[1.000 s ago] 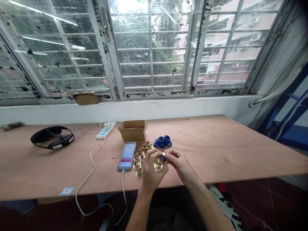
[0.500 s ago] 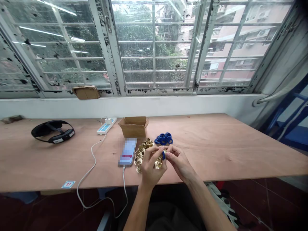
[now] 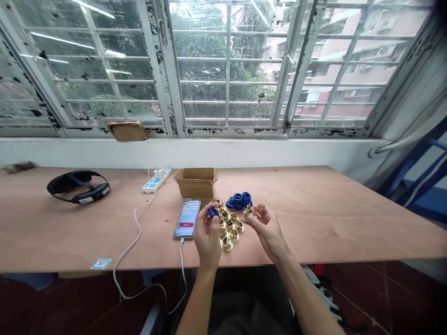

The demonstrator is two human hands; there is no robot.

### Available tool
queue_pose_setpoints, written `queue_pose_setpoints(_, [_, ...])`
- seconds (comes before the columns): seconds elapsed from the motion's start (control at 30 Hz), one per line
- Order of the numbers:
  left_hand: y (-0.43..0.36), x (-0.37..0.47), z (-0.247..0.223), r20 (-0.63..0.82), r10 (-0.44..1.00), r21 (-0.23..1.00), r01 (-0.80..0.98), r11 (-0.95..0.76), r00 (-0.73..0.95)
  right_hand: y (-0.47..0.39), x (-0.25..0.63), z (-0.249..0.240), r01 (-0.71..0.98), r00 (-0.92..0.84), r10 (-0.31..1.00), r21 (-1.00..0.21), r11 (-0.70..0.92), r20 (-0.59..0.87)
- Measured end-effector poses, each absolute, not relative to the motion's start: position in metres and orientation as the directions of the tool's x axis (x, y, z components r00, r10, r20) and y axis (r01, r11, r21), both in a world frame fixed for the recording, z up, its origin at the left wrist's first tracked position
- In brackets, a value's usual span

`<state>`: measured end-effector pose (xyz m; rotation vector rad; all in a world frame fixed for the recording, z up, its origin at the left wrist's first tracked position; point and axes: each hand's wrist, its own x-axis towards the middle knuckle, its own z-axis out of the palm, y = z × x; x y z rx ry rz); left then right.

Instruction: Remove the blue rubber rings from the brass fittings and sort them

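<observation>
While the person sits facing the window, the left hand (image 3: 207, 235) pinches one blue ring (image 3: 213, 213) between thumb and fingers, and the right hand (image 3: 268, 228) grips one gold fitting (image 3: 248, 213) at its fingertips. What strikes me most from where I stand is how those two held pieces lie: the ring is to the left of the fitting, at about the same level, with a clear gap between them, so neither touches the other. The ring leans, its longer visible line slanting down toward the right; which way the fitting's bore points I cannot tell, as the fingers cover part of it. Between the hands, on the wooden surface (image 3: 331, 218), lie the loose gold fittings (image 3: 229, 225), the nearest of them just beside the left hand's thumb. A heap of blue rings (image 3: 238, 201) sits beyond the fittings, nearer to the right hand than to the left. Counting, I make it one ring and one fitting held, roughly ten or a dozen fittings lying loose, and perhaps five or six rings in the heap, though they overlap too much to be sure. Around them I count one cardboard box (image 3: 196, 187), one phone (image 3: 189, 218), one power strip (image 3: 156, 181) and one black headset (image 3: 78, 187).
</observation>
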<state>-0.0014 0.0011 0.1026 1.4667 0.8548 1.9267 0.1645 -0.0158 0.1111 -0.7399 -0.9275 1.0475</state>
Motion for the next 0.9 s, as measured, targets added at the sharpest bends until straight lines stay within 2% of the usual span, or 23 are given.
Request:
queue_pose_setpoints(0.1, [0.003, -0.007, 0.106, 0.564, 0.766, 0.780, -0.106, -0.617, -0.307, -0.004, 0.181, 0.101, -0.223, 0.322, 0.898, -0.898, 0.378, 0.298])
queue_pose_setpoints(0.37, [0.003, -0.010, 0.103, 0.515, 0.800, 0.834, -0.038, -0.551, -0.308, 0.015, 0.198, 0.069, 0.076, 0.340, 0.901, -0.963, 0.259, 0.269])
queue_pose_setpoints(0.5, [0.004, -0.012, 0.104, 0.509, 0.792, 0.834, -0.035, -0.551, -0.338, 0.018, 0.193, 0.062, 0.292, 0.397, 0.867, -0.937, 0.191, 0.301])
queue_pose_setpoints(0.7, [0.005, -0.011, 0.107, 0.492, 0.791, 0.830, -0.078, -0.552, -0.363, 0.020, 0.180, 0.055, 0.329, 0.273, 0.916, -0.923, 0.199, 0.294])
queue_pose_setpoints(0.8, [0.003, -0.009, 0.108, 0.495, 0.793, 0.836, -0.055, -0.546, -0.355, 0.019, 0.177, 0.054, 0.396, 0.181, 0.927, -0.887, 0.236, 0.328])
queue_pose_setpoints(0.9, [0.004, -0.009, 0.108, 0.513, 0.790, 0.841, 0.014, -0.540, -0.336, 0.019, 0.178, 0.052, 0.420, 0.165, 0.920, -0.869, 0.262, 0.357])
